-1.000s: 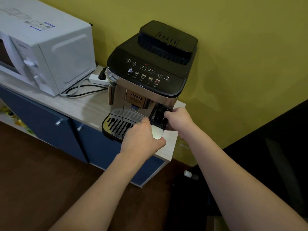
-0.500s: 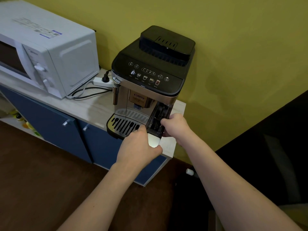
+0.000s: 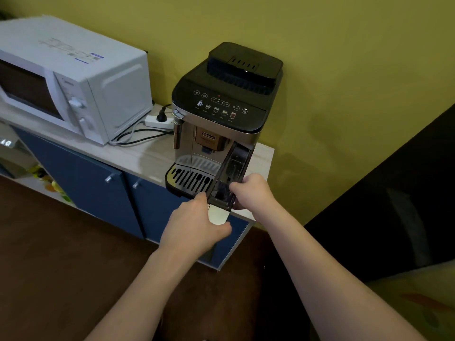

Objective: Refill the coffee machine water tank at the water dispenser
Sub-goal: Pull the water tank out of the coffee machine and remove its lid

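The water tank (image 3: pixel 227 178), a dark smoky see-through container, sticks out from the front right side of the coffee machine (image 3: pixel 221 114), its outer end overhanging the front edge of the counter (image 3: pixel 138 153). The right hand (image 3: pixel 251 190) is on the tank's right side near that end, fingers (image 3: pixel 236 187) curled over the top edge and gripping it. The left hand (image 3: pixel 197 227) comes in from below and left, palm turned toward the tank, index finger reaching up against the tank's left wall by the drip tray (image 3: pixel 189 179) and thumb stretched out beneath the tank's end; it is half open, cupped rather than clenched, and whether it truly clasps the tank cannot be told. A pale patch of the counter shows between the two hands just under the tank. Both forearms are bare and reach forward from the bottom of the view, the right one straighter, the left one angled inward. The machine stands at the right end of the counter against a yellow-green wall (image 3: pixel 344 70), its black control panel lit with small icons. Left of it lie a white power strip (image 3: pixel 158 121) with a black plug and trailing cables, then a white microwave (image 3: pixel 71 80). Blue cabinet doors (image 3: pixel 86 175) sit below.
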`<state>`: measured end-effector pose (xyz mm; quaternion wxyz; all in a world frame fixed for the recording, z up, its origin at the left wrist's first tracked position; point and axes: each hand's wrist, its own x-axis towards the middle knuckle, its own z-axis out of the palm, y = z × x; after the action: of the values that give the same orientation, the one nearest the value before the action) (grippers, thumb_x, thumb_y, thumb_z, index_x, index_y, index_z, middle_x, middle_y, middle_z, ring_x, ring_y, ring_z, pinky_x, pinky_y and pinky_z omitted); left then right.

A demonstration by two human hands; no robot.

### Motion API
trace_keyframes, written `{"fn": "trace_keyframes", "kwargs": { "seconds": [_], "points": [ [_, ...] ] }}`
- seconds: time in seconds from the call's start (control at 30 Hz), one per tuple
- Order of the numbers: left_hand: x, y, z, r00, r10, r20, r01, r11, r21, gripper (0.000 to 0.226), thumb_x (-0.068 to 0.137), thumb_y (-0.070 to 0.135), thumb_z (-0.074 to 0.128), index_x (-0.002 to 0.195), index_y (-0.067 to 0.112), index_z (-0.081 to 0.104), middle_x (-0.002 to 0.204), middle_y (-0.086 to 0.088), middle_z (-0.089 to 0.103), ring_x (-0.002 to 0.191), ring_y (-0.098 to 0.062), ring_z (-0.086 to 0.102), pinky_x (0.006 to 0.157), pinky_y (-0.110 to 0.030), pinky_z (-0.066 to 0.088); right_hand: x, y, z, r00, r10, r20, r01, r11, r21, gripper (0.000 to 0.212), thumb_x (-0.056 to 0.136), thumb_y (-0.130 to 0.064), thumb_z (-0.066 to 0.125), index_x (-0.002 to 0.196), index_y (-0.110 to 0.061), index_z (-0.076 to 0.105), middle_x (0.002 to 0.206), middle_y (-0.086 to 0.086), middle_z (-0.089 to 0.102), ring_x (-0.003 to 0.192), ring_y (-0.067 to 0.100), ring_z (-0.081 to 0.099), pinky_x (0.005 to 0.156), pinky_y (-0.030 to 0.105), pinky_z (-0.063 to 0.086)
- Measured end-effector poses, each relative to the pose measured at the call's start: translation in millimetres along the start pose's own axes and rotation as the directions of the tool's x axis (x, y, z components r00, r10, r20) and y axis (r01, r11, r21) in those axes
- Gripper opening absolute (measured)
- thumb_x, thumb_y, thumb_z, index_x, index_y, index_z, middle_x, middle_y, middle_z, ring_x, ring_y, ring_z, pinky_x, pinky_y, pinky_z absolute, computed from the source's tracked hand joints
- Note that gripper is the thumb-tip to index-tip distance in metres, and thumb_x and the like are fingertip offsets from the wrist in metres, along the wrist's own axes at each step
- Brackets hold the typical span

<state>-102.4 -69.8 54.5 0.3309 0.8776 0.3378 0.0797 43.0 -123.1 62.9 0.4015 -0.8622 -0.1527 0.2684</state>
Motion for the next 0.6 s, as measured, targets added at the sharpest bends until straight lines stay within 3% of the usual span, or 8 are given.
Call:
{"fn": "trace_keyframes", "kwargs": {
  "seconds": [0.13,0.27,0.4,0.47,0.6],
  "points": [
    [-25,-1,-8,1.0,0.001,0.012,-0.001,1.0,-0.011,0.044,0.07,0.052,0.07,0.104,0.03,0.052,0.087,0.011,0.061,0.078,-0.008,0.058,0.057,-0.023,0.045,-24,4,0,1.0,-0.028,0.014,0.028,0.999,-0.035,0.016,0.083,-0.017,0.062,0.074,-0.005,0.062,0.067,0.011,0.062,0.065,0.03,0.068,0.06,0.039,0.058],
    [-40,5,-6,0.999,0.036,0.015,-0.036,0.999,0.009,0.045,0.068,0.053,0.069,0.104,0.031,0.052,0.087,0.013,0.061,0.079,-0.007,0.059,0.063,-0.025,0.051,-40,12,-11,0.999,-0.031,0.013,0.032,0.998,-0.046,0.016,0.084,-0.017,0.061,0.071,-0.008,0.061,0.069,0.01,0.063,0.074,0.033,0.072,0.068,0.048,0.06],
    [-39,23,6,0.996,0.069,0.054,-0.07,0.998,0.011,0.05,0.069,0.054,0.07,0.109,0.032,0.05,0.094,0.012,0.06,0.086,-0.01,0.059,0.066,-0.025,0.05,-42,23,-32,0.999,-0.008,-0.035,0.006,0.998,-0.056,0.022,0.082,-0.023,0.063,0.08,-0.001,0.065,0.077,0.017,0.069,0.079,0.035,0.073,0.071,0.056,0.059],
    [-35,35,14,0.994,0.075,0.074,-0.076,0.997,0.011,0.052,0.069,0.054,0.07,0.111,0.031,0.049,0.097,0.009,0.061,0.089,-0.012,0.059,0.07,-0.028,0.052,-40,28,-46,0.998,0.006,-0.069,-0.01,0.998,-0.057,0.024,0.082,-0.024,0.064,0.081,0.0,0.067,0.084,0.021,0.072,0.079,0.034,0.073,0.071,0.055,0.06],
    [-12,61,27,0.992,0.103,0.07,-0.104,0.994,0.016,0.055,0.068,0.054,0.067,0.112,0.026,0.05,0.098,0.005,0.063,0.09,-0.017,0.061,0.071,-0.033,0.055,-21,30,-75,0.992,0.016,-0.125,-0.018,1.0,-0.014,0.02,0.083,-0.021,0.064,0.07,-0.006,0.063,0.079,0.018,0.073,0.074,0.031,0.073,0.071,0.048,0.06]
  ]
}}
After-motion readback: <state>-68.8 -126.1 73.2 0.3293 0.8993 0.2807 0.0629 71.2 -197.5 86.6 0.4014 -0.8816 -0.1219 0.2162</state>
